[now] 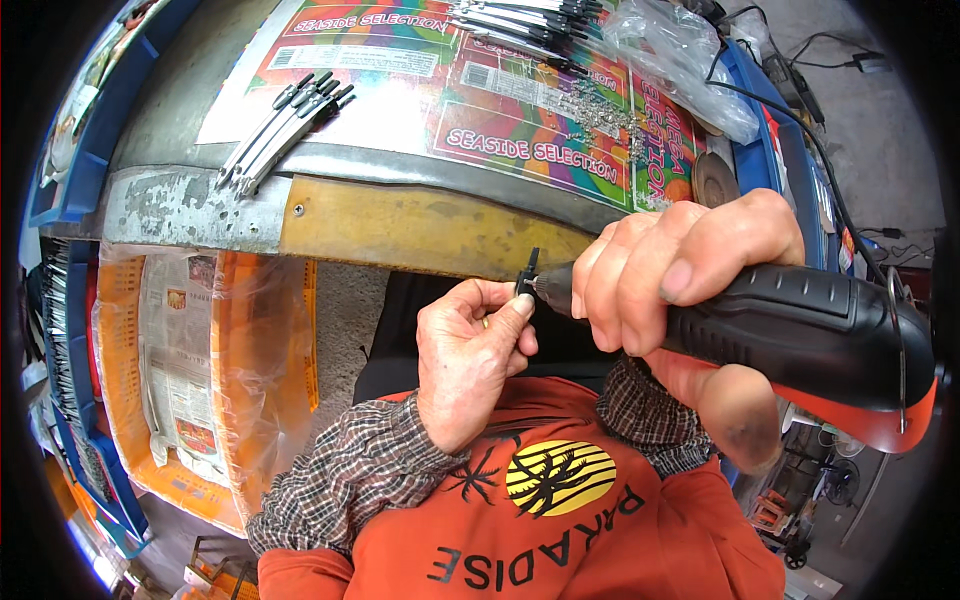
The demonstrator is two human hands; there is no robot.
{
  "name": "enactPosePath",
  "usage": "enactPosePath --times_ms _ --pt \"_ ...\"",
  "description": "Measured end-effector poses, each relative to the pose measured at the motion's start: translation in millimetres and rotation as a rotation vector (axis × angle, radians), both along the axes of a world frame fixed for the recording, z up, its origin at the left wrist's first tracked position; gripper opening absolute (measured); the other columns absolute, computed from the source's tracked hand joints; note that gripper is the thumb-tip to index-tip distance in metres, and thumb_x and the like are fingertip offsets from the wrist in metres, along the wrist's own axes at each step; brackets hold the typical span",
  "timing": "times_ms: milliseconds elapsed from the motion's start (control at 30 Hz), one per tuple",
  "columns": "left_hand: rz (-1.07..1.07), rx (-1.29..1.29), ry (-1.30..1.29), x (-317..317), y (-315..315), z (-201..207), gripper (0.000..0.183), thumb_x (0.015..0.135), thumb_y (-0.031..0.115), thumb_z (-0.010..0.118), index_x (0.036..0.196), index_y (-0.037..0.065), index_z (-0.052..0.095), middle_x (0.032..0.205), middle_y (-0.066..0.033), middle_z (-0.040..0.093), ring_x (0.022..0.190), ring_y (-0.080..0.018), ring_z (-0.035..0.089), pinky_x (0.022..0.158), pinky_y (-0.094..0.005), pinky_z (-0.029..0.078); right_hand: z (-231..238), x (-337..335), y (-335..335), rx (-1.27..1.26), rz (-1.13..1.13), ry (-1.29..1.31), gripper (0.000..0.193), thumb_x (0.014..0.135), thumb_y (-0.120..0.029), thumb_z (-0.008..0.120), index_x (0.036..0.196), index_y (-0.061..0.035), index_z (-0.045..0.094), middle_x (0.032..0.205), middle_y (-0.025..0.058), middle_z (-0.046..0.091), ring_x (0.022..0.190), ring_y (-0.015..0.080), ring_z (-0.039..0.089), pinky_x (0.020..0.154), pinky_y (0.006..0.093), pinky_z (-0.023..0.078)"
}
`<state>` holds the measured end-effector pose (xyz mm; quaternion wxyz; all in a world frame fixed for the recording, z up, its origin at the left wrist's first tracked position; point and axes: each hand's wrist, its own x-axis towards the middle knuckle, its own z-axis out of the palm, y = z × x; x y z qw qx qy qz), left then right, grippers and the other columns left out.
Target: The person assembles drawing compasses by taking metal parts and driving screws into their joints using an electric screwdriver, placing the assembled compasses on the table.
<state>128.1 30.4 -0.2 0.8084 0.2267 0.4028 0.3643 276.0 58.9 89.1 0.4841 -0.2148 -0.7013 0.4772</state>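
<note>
Workbench (165, 130): beyond the grip; front edge fitted with worn metal sheet (195, 208), left, and yellow-brown strip (420, 230), nearest. Floor (350, 320): grey, left and right of the grip. Light: bright on workbench.

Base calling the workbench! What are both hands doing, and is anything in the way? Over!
Right hand: gripping black-and-red power tool.
Left hand: pinching small black part at its front end.
Nothing seen in the way. Over.

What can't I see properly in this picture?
All in the head view:
Part of the small black piece: hidden by the left hand.
The middle of the black power tool: hidden by the right hand.
Silvery bits: too small to tell what they are.
</note>
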Motion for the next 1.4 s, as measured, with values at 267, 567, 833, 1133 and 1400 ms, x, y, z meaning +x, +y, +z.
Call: enactPosePath --times_ms 267,567,833,1133,1400 --pt "0.006 -0.027 -0.041 0 0 -2 0.010 0.086 0.006 0.056 0.089 -0.004 0.054 0.062 -0.0043 0.055 0.048 -0.0039 0.045 0.040 -0.0168 0.033 12 28 -9 0.026 0.050 -0.040 0.045 0.077 -0.042 0.067 0.092 -0.0051 0.046 0.062 0.0048 0.052 0.054 0.0160 0.052 0.053 0.0320 0.045" --pt "0.005 -0.001 0.021 1 -1 -3 0.012 0.086 0.006 0.057 0.090 -0.005 0.054 0.061 -0.0039 0.055 0.048 -0.0044 0.046 0.040 -0.0169 0.034 2 0 2 0.042 0.028 0.086 0.047 0.074 -0.041 0.071 0.092 -0.0032 0.048 0.063 0.0055 0.051 0.054 0.0152 0.051 0.051 0.0297 0.044" --pt "-0.006 0.036 0.039 5 -2 -2 0.011 0.086 0.006 0.057 0.089 -0.004 0.054 0.061 -0.0039 0.055 0.049 -0.0044 0.047 0.040 -0.0170 0.035 -7 -27 19 0.073 -0.014 0.197 0.050 0.071 -0.039 0.074 0.091 -0.0015 0.049 0.063 0.0062 0.051 0.054 0.0146 0.051 0.049 0.0277 0.044" --pt "-0.030 0.086 0.074 -2 1 -3 0.011 0.086 0.006 0.056 0.090 -0.004 0.054 0.063 -0.0042 0.055 0.051 -0.0052 0.047 0.041 -0.0174 0.035 -10 -22 4 -0.098 0.065 0.383 0.045 0.072 -0.029 0.074 0.092 0.0036 0.052 0.065 0.0103 0.053 0.056 0.0175 0.052 0.051 0.0310 0.046" --pt "-0.043 0.054 0.064 -4 3 1 0.012 0.086 0.007 0.056 0.090 -0.004 0.054 0.063 -0.0037 0.055 0.049 -0.0054 0.047 0.041 -0.0171 0.035 -8 7 -9 0.018 -0.101 0.007 0.058 0.067 -0.042 0.077 0.097 -0.0021 0.046 0.063 0.0045 0.053 0.055 0.0180 0.055 0.056 0.0330 0.048"
